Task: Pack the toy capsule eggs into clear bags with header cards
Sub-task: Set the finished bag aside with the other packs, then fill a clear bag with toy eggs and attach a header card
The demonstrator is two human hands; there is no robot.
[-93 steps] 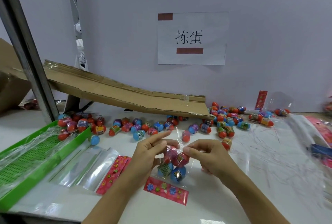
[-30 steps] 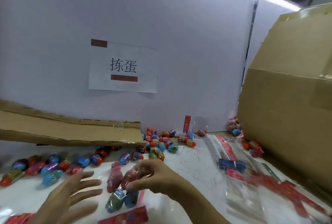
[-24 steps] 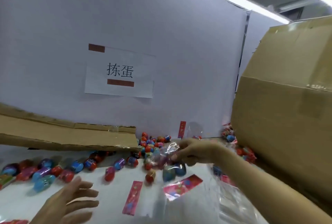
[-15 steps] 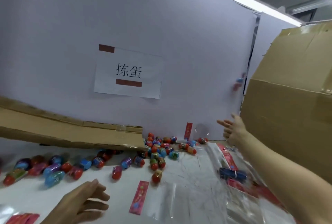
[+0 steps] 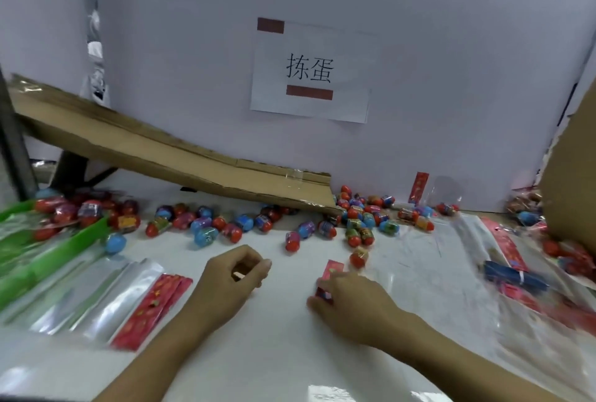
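Note:
Several red, blue and purple toy capsule eggs [image 5: 206,235] lie scattered across the white table below the cardboard ramp. An empty clear bag lies flat at centre, its red header card [image 5: 332,267] pointing away from me. My right hand [image 5: 350,303] lies over the near end of that card, and red shows between its fingers, which pinch it. Left of it, my left hand [image 5: 230,279] rests on the table with fingers loosely curled, holding nothing. A stack of empty clear bags with red header cards [image 5: 151,308] lies at the left.
A green tray [image 5: 54,256] sits at the far left edge. The cardboard ramp [image 5: 180,162] slopes down from the left. A cardboard box [image 5: 571,182] stands at the right, with more bags and red cards [image 5: 508,245] in front of it. A paper sign [image 5: 309,72] hangs on the back wall.
My right hand carried the filled bag right toward the cardboard box and let it go. It has come back down onto the red header card. The view swung back left.

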